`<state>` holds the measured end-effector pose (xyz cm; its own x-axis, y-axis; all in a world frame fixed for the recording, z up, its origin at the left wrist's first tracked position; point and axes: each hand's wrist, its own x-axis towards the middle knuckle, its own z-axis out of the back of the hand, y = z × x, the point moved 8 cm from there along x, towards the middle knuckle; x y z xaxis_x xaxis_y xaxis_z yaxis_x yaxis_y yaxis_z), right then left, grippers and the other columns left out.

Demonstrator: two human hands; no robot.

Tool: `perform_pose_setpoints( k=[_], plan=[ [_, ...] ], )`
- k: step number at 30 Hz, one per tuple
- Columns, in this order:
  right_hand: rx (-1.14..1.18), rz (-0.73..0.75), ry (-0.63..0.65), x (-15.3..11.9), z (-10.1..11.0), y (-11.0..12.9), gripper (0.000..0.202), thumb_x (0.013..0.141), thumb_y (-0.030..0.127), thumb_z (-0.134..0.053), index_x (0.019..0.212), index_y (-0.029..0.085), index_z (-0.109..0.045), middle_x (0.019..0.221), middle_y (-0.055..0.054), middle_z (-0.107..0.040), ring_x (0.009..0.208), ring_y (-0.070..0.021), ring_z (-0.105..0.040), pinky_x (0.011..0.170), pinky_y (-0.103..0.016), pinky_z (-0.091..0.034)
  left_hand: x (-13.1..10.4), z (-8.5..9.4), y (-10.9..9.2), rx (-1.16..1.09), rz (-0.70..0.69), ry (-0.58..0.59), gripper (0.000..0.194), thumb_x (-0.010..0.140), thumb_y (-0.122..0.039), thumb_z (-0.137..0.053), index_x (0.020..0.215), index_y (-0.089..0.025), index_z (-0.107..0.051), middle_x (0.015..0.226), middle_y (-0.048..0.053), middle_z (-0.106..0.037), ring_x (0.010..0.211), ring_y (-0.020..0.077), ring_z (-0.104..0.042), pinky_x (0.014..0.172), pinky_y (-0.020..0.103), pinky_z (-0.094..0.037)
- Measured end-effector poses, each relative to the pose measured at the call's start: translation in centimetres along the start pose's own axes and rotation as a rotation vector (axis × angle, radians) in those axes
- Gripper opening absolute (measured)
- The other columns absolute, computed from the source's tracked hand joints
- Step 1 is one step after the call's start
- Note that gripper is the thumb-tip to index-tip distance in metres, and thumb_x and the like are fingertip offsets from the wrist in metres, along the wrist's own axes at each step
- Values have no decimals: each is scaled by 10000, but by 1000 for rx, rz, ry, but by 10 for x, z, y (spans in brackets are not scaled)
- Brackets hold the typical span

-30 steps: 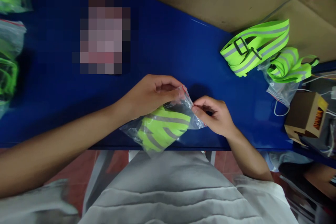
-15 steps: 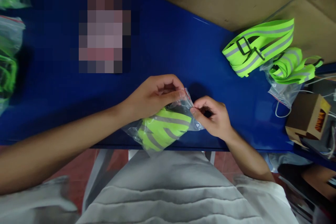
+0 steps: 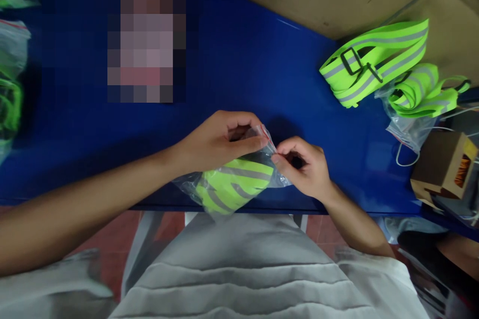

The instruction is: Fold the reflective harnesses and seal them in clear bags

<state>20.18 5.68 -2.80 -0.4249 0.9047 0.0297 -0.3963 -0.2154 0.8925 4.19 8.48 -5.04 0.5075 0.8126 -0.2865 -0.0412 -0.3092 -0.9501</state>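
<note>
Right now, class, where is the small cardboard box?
In the head view, the small cardboard box is near the right edge, below the coiled strap and right of the right hand.

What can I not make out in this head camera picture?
All in the head view:
Seal of the clear bag: partly covered by the left hand and right hand.
Whatever the pixelated patch masks.
Far-left bags: cut off by the edge.
Marking on the small carton: too small and blurred.
</note>
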Motion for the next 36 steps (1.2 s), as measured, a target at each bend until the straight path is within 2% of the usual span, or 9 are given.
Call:
perform_pose_setpoints(
  k=[3, 8, 13, 16, 21, 28, 32, 36],
  plan=[
    [-9, 17, -11, -1, -1, 3, 76, 967, 241, -720, 929, 222, -657, 760, 29, -687, 616, -88, -601, 565, -231, -495, 0, -3, 5, 18, 32, 51, 224, 877, -386, -777, 933, -170, -759, 801, 9, -725, 703, 120, -627, 627, 218, -461],
    [-34, 34, 3, -1, -4, 4, 62, 982, 241, -717, 952, 222, -666, 791, 24, -717, 642, -88, -630, 592, -223, -512, -3, 0, 1, 170, -25, 22, 248, 905, -417, -740, 910, -169, -759, 910, 45, -757, 797, 149, -664, 649, 232, -462],
    [-55, 47, -6, -2, -3, 6, 53, 986, 232, -713, 962, 217, -669, 798, 18, -722, 650, -90, -636, 591, -219, -511, -2, -1, 3, 97, 22, 51, 230, 869, -390, -768, 912, -164, -755, 765, 8, -711, 655, 112, -606, 573, 209, -430],
    [-57, 74, -23, -2, -2, 9, 62, 972, 201, -727, 958, 212, -667, 791, 27, -718, 632, -76, -624, 592, -205, -508, -1, -2, 5, 100, 41, 83, 234, 851, -390, -789, 925, -169, -775, 755, 6, -729, 642, 115, -617, 558, 206, -427],
    [-37, 99, 4, 0, -4, 11, 76, 958, 205, -731, 951, 205, -656, 783, 30, -698, 626, -70, -612, 576, -194, -498, -2, 1, 2, 253, -29, 53, 224, 877, -402, -765, 909, -182, -789, 854, 21, -782, 772, 151, -696, 648, 229, -476],
    [-29, 84, 12, -1, -6, 8, 70, 967, 192, -698, 937, 209, -636, 770, 35, -660, 627, -75, -586, 575, -203, -489, -2, -3, -6, 283, -136, 72, 181, 893, -365, -758, 891, -187, -794, 918, 15, -789, 868, 162, -723, 768, 256, -502],
    [-37, 85, 4, -3, -5, 8, 65, 965, 180, -705, 951, 210, -649, 795, 34, -676, 671, -78, -611, 626, -206, -506, -2, -4, -9, 305, -172, 64, 165, 899, -340, -745, 905, -180, -787, 923, 16, -784, 863, 157, -721, 744, 253, -494],
    [22, 9, 27, -1, -3, 0, 59, 981, 227, -711, 1021, 212, -670, 822, 31, -691, 688, -80, -633, 633, -205, -509, -1, 3, -11, 287, -157, -10, 171, 893, -350, -741, 910, -185, -783, 927, 22, -785, 827, 156, -718, 714, 243, -500]
  ],
)
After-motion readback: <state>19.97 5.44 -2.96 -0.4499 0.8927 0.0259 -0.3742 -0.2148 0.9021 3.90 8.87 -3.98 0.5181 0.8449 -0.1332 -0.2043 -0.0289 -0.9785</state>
